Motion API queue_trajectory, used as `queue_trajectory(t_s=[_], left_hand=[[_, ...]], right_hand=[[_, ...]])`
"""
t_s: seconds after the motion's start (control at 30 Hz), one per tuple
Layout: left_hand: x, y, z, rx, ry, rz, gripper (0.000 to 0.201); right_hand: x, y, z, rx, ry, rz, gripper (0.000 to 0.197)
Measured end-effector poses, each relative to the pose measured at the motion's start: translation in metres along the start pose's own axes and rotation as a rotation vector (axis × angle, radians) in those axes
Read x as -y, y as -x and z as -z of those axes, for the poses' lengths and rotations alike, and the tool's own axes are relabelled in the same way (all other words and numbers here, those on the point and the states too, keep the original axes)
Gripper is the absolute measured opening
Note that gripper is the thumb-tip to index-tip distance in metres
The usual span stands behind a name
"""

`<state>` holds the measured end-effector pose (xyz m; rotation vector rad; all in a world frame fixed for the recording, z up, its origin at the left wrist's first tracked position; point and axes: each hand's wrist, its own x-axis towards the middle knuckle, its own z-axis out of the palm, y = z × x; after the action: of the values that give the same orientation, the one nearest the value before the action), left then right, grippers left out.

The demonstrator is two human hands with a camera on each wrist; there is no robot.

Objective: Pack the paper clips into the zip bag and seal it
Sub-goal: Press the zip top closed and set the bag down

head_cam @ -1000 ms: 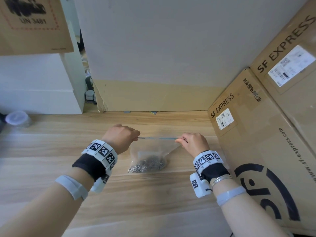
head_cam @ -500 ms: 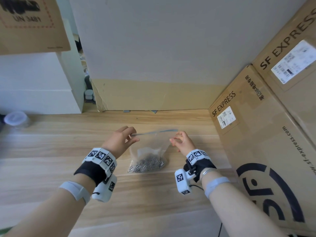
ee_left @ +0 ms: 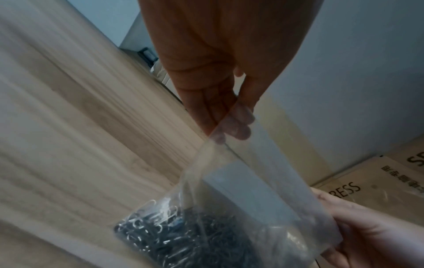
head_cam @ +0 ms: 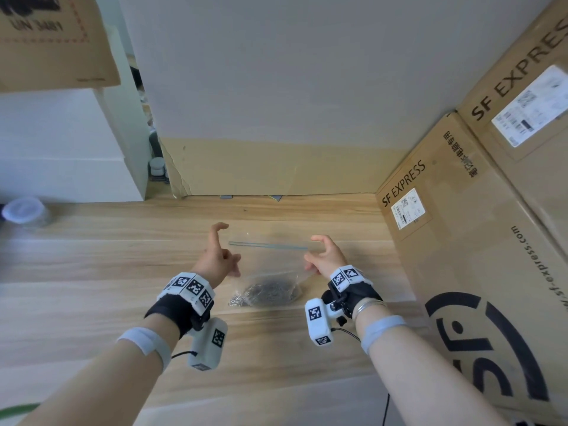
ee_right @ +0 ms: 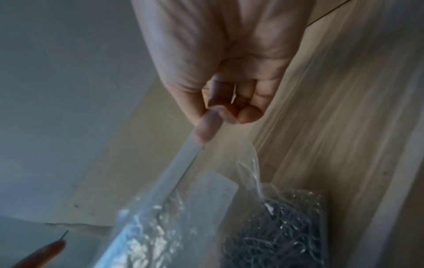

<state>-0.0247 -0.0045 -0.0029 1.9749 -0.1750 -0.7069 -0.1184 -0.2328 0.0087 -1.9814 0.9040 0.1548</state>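
1. Clips (head_cam: 267,292) lie heaped in the bottom of the bag (head_cam: 272,264), between the two hands and nearer the wrists than the fingertips. I see none loose on the table (head_cam: 92,272), so packing looks done and sealing is the step in hand.
2. Right hand (head_cam: 327,256) pinches the bag's upper corner on its own side. In the right wrist view the thumb (ee_right: 205,127) lies along the end of the zip strip (head_cam: 267,245), and the other fingers are curled in behind it.
3. Left hand (head_cam: 215,261) is not gripping anything: its fingers are spread and fairly straight, the forefinger raised. In the left wrist view its fingertips (ee_left: 236,127) sit right at the bag's near corner, seen through the plastic. Whether they touch it I cannot tell.
4. The strip runs as one thin, nearly straight line from just beside the left forefinger across to the right hand. It looks pressed together, but a short unclosed stretch would be too fine to see.
5. Next move, as I judge it:
   - if any doubt remains, pinch the strip beside the left hand and run thumb and finger along it toward the right hand, which holds the far end taut;
   - otherwise lay the bag down flat.
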Motion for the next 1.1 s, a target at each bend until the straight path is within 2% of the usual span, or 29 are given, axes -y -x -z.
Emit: queue_trajectory(t_s=[0.03, 0.1, 0.13, 0.2, 0.27, 0.33, 0.37, 0.4, 0.43, 0.5, 0.57, 0.7, 0.77, 0.87, 1.0, 1.1], left_hand=[[0.001, -0.001, -0.002, 0.031, -0.056, 0.009, 0.036], [0.000, -0.003, -0.003, 0.078, -0.224, -0.010, 0.017], [0.000, -0.003, -0.003, 0.085, -0.285, -0.012, 0.020], [0.000, -0.001, 0.001, 0.096, -0.376, 0.001, 0.033], [0.006, -0.001, 0.005, 0.140, -0.473, 0.003, 0.052], [0.012, 0.001, 0.007, 0.239, -0.556, 0.010, 0.085], [0.015, 0.002, 0.006, 0.284, -0.596, 0.004, 0.097], [0.018, 0.001, 0.004, 0.318, -0.626, -0.004, 0.095], [0.019, 0.001, 0.002, 0.329, -0.628, -0.012, 0.082], [0.022, -0.002, -0.006, 0.291, -0.593, -0.037, 0.064], [0.025, -0.006, -0.012, 0.256, -0.547, 0.009, 0.061], [0.029, -0.017, -0.020, 0.192, -0.452, 0.100, 0.055], [0.029, -0.023, -0.023, 0.131, -0.405, 0.135, 0.059], [0.031, -0.037, -0.025, 0.068, -0.350, 0.156, 0.046], [0.017, -0.064, -0.023, -0.005, -0.032, 0.155, 0.019], [-0.006, -0.088, -0.019, -0.084, 0.172, 0.178, 0.017]], right_hand=[[0.001, 0.000, -0.001, 0.009, 0.041, -0.006, 0.037], [0.003, 0.001, -0.003, 0.055, 0.155, 0.002, 0.028], [0.004, 0.002, -0.002, 0.100, 0.215, -0.007, 0.022], [0.000, 0.003, 0.000, 0.197, 0.314, -0.043, 0.031], [-0.009, 0.001, 0.002, 0.329, 0.341, -0.071, 0.055], [-0.018, 0.000, 0.003, 0.457, 0.309, -0.063, 0.085], [-0.021, 0.001, 0.003, 0.500, 0.319, -0.054, 0.094], [-0.023, 0.002, 0.002, 0.530, 0.355, -0.032, 0.092], [-0.026, 0.002, 0.001, 0.540, 0.403, -0.001, 0.081], [-0.034, -0.001, -0.005, 0.502, 0.440, 0.045, 0.068], [-0.038, -0.003, -0.013, 0.399, 0.355, 0.047, 0.063], [-0.038, -0.007, -0.026, 0.212, 0.160, 0.003, 0.024], [-0.039, -0.012, -0.032, 0.175, 0.152, 0.038, 0.026], [-0.037, -0.022, -0.039, 0.160, 0.124, 0.038, 0.031], [-0.019, -0.048, -0.032, 0.147, -0.010, 0.002, 0.020], [-0.001, -0.075, -0.023, 0.092, -0.029, 0.039, 0.022]])
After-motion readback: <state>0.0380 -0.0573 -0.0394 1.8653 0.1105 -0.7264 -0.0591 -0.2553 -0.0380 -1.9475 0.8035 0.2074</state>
